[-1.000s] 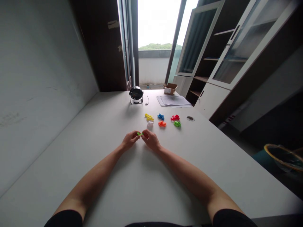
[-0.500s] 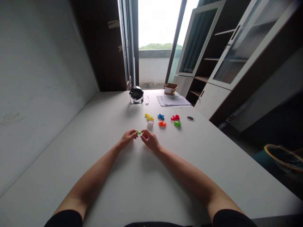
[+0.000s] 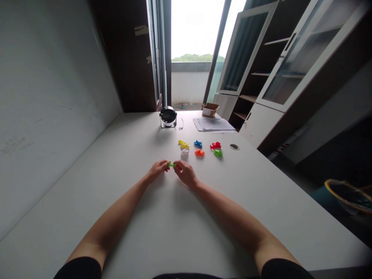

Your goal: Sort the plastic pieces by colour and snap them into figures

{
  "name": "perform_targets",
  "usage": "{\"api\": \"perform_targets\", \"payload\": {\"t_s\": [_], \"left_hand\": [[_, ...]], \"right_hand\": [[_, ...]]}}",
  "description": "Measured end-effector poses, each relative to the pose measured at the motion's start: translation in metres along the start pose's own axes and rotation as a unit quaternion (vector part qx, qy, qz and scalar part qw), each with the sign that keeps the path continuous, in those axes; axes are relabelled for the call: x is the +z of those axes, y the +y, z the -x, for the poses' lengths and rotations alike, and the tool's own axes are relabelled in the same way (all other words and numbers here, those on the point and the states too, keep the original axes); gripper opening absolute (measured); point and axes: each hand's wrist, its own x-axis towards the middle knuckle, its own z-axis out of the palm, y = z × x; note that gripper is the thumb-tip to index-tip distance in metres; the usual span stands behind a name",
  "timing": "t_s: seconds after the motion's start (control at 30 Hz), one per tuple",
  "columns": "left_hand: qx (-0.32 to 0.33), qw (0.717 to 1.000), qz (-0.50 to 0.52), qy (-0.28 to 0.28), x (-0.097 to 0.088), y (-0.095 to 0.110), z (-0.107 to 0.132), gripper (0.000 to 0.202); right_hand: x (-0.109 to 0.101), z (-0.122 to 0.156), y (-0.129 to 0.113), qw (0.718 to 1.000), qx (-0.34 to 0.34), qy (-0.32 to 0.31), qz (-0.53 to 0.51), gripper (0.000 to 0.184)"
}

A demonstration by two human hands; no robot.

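My left hand (image 3: 157, 169) and my right hand (image 3: 186, 173) meet over the middle of the white table (image 3: 122, 155), fingertips pinched on a small green plastic piece (image 3: 171, 164) between them. Just beyond lie small heaps of similar pieces: yellow (image 3: 183, 144), blue (image 3: 198, 144), red (image 3: 215, 145), orange (image 3: 199, 152), green (image 3: 217, 153) and a white one (image 3: 185, 152) nearest my hands.
A round metal gadget (image 3: 167, 116) stands at the table's far end, with papers (image 3: 213, 124) and a small cardboard box (image 3: 210, 109) to its right. A cable hole (image 3: 234, 147) is near the right edge. Cabinets (image 3: 261, 69) rise on the right, a wall on the left.
My hands drew slightly apart around the green piece, then closed in on it again. The coloured heaps have not moved.
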Motion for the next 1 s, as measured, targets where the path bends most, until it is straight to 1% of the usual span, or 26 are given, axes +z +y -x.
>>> {"api": "perform_targets", "payload": {"t_s": [0.1,0.27,0.47,0.67,0.83,1.0], "left_hand": [[0.0,0.999,0.039,0.0,-0.001,-0.001,0.0,0.038],[0.016,0.997,0.069,-0.038,0.0,0.0,0.002,0.04],[0.02,0.997,0.033,-0.06,0.003,0.003,0.006,0.043],[0.027,0.998,0.001,-0.06,0.003,0.003,0.005,0.043],[0.032,0.997,-0.036,-0.053,0.001,-0.002,0.002,0.037],[0.04,0.997,-0.04,-0.051,0.0,-0.009,0.0,0.035]], "right_hand": [[-0.001,-0.001,0.001,1.0,0.007,0.007,-0.001,0.015],[0.001,-0.001,0.004,1.0,0.021,0.013,0.001,0.012],[0.001,-0.001,0.004,1.0,0.027,0.01,-0.005,0.013],[0.002,-0.002,0.007,0.999,0.032,0.011,-0.004,0.017],[0.003,-0.003,0.009,0.999,0.04,0.001,0.008,0.022],[0.002,-0.003,0.007,0.999,0.041,-0.01,-0.013,0.016]]}}
